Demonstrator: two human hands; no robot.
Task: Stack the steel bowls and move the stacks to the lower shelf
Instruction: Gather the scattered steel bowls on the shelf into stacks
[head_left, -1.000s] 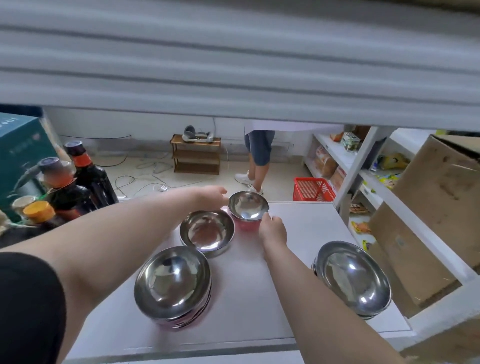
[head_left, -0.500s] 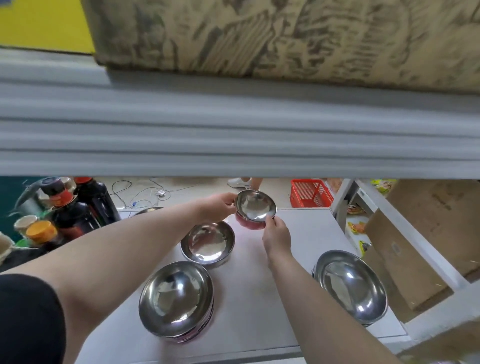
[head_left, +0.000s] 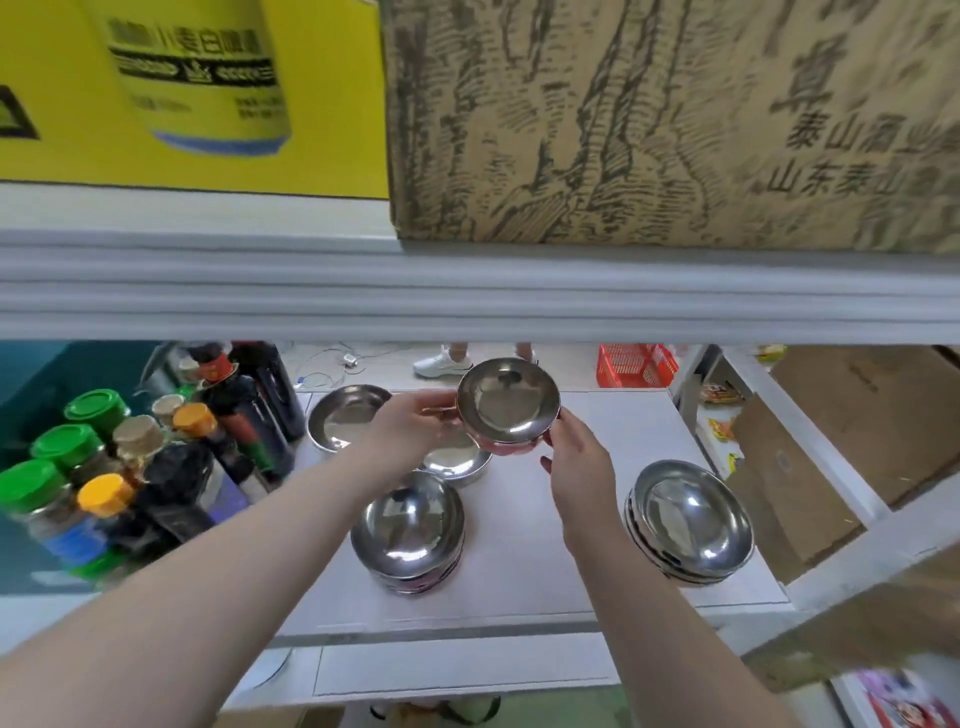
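Note:
I hold a small steel bowl (head_left: 508, 402) with a reddish underside above the white shelf (head_left: 613, 431). My left hand (head_left: 410, 428) grips its left rim and my right hand (head_left: 574, 460) grips its right side. Directly beneath it rests another steel bowl (head_left: 457, 460), partly hidden by my left hand. A stack of steel bowls (head_left: 408, 530) stands nearer me in the middle. A second stack of bowls (head_left: 688, 522) sits at the right. One more shallow bowl (head_left: 345, 415) lies at the back left.
Sauce bottles and jars with green and orange lids (head_left: 145, 447) crowd the left side. A cardboard box (head_left: 675, 119) and a yellow box (head_left: 192, 93) stand on the shelf above. Cardboard boxes (head_left: 831, 457) fill the right rack. A red basket (head_left: 636, 364) and a person's shoes (head_left: 441, 361) are on the floor behind.
Both hands have lifted the small bowl off the shelf and raised it. My head has tilted up, bringing the upper shelf's boxes into view.

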